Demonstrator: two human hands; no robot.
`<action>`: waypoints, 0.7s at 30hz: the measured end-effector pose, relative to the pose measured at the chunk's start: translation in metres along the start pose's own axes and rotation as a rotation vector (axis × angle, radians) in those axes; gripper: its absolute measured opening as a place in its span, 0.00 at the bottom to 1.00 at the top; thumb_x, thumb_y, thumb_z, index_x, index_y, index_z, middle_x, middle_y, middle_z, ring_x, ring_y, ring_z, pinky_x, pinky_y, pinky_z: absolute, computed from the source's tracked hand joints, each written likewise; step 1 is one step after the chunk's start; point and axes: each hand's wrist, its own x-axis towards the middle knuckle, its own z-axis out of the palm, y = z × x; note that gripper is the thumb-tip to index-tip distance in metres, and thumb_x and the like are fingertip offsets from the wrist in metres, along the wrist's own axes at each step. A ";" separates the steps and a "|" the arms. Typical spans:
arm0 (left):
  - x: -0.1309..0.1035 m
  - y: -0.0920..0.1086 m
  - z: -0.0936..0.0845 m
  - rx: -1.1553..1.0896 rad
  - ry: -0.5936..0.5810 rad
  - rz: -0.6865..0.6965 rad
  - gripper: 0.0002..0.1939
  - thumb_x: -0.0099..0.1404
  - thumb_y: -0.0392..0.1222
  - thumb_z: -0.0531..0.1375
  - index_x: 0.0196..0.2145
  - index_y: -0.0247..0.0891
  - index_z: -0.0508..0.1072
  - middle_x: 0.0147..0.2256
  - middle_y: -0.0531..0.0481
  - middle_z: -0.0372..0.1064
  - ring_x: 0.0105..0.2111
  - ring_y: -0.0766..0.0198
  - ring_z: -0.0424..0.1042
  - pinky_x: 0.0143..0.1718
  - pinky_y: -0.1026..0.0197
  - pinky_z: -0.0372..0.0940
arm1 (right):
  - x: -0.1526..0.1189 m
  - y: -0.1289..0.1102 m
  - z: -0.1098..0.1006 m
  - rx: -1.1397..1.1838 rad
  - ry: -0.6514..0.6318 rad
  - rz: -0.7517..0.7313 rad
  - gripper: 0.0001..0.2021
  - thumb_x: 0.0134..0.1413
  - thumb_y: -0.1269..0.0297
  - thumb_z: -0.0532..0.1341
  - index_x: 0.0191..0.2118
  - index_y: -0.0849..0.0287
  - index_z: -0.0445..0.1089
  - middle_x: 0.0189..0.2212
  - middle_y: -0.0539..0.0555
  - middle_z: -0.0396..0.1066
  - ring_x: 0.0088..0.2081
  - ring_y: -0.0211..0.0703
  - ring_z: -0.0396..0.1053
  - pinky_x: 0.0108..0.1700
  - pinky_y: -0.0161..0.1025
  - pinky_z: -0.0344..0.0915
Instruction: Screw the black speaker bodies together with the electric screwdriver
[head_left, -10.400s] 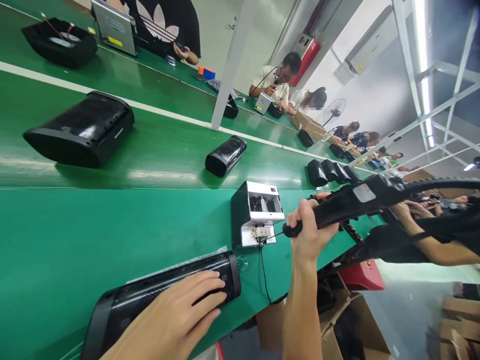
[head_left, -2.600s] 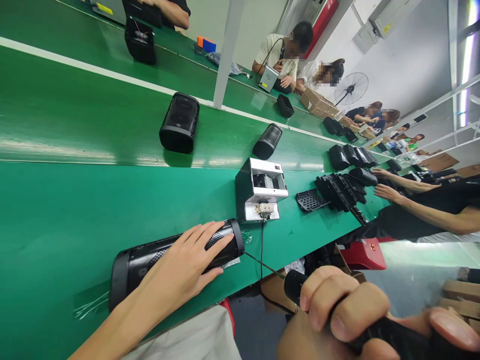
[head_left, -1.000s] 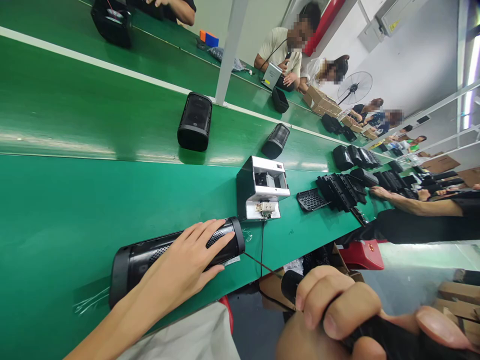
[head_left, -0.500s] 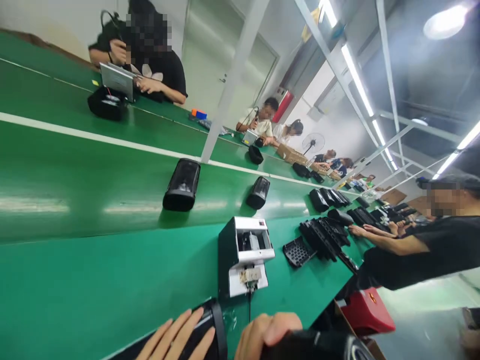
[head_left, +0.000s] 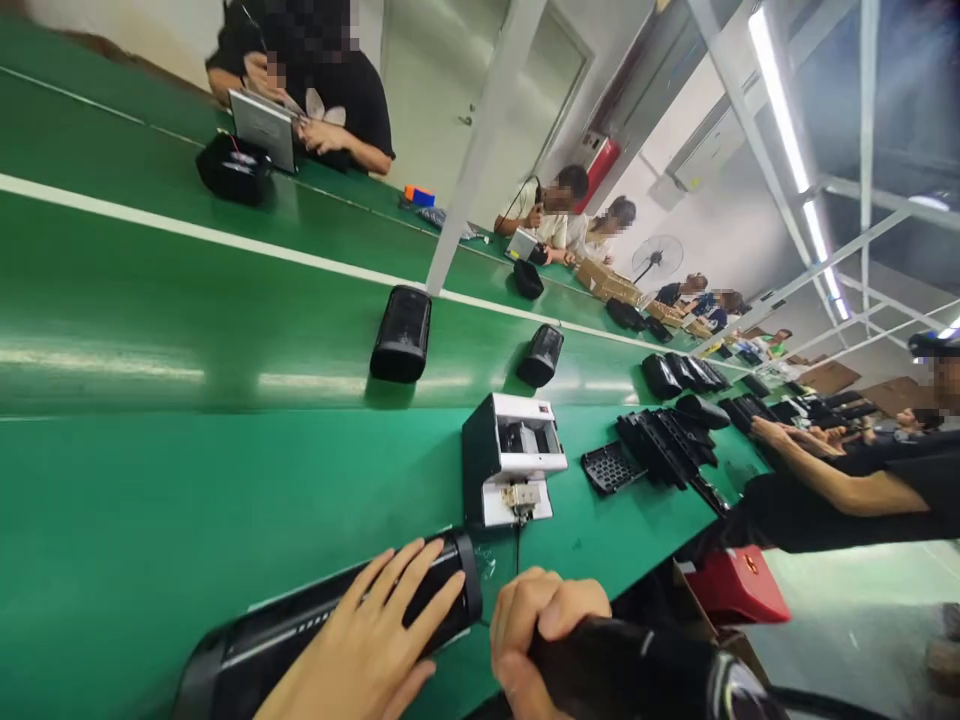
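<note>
My left hand (head_left: pixel 379 625) lies with its fingers spread over the top of a long black speaker-like housing (head_left: pixel 247 650), which rests on the green bench at the bottom of the view. In my right hand (head_left: pixel 544 630), a thick black electric screwdriver (head_left: pixel 637 662) is held in a closed grip. A silver ring and a cable show at the screwdriver's rear end; its tip is hidden. Just beyond both hands stands a small black-and-white screw feeder (head_left: pixel 480 465) with an open front.
Two black housings (head_left: pixel 403 335) (head_left: pixel 541 356) stand on the green line (head_left: pixel 150 310). Stacked black parts (head_left: pixel 664 450) and a perforated panel (head_left: pixel 611 468) lie right of the feeder. A co-worker's arm (head_left: pixel 847 480) reaches in from the right. A red bin (head_left: pixel 739 585) sits below the bench edge.
The view has tilted down and shifted, so more of the housing shows under my left hand. My right hand still grips the screwdriver, and its cable now shows.
</note>
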 end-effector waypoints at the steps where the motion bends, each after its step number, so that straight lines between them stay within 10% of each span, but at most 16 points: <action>1: 0.001 0.000 -0.004 -0.022 -0.037 -0.005 0.29 0.77 0.63 0.69 0.70 0.54 0.78 0.69 0.46 0.79 0.65 0.46 0.79 0.67 0.44 0.70 | -0.002 -0.002 0.000 0.014 0.004 0.012 0.08 0.78 0.55 0.67 0.54 0.43 0.67 0.25 0.40 0.64 0.22 0.38 0.63 0.27 0.35 0.68; 10: 0.000 -0.004 0.007 0.016 -0.343 -0.014 0.51 0.63 0.38 0.79 0.80 0.54 0.68 0.77 0.32 0.66 0.71 0.28 0.74 0.67 0.29 0.74 | 0.075 -0.052 -0.035 0.159 0.406 -0.043 0.17 0.68 0.67 0.70 0.56 0.46 0.70 0.20 0.34 0.65 0.14 0.33 0.55 0.20 0.30 0.67; 21: 0.015 -0.010 0.005 -0.038 -0.371 -0.009 0.52 0.62 0.49 0.82 0.79 0.50 0.70 0.79 0.33 0.64 0.72 0.28 0.73 0.70 0.29 0.72 | 0.126 0.016 -0.047 -0.006 0.416 0.050 0.19 0.63 0.61 0.75 0.53 0.50 0.68 0.21 0.35 0.66 0.17 0.35 0.63 0.22 0.35 0.66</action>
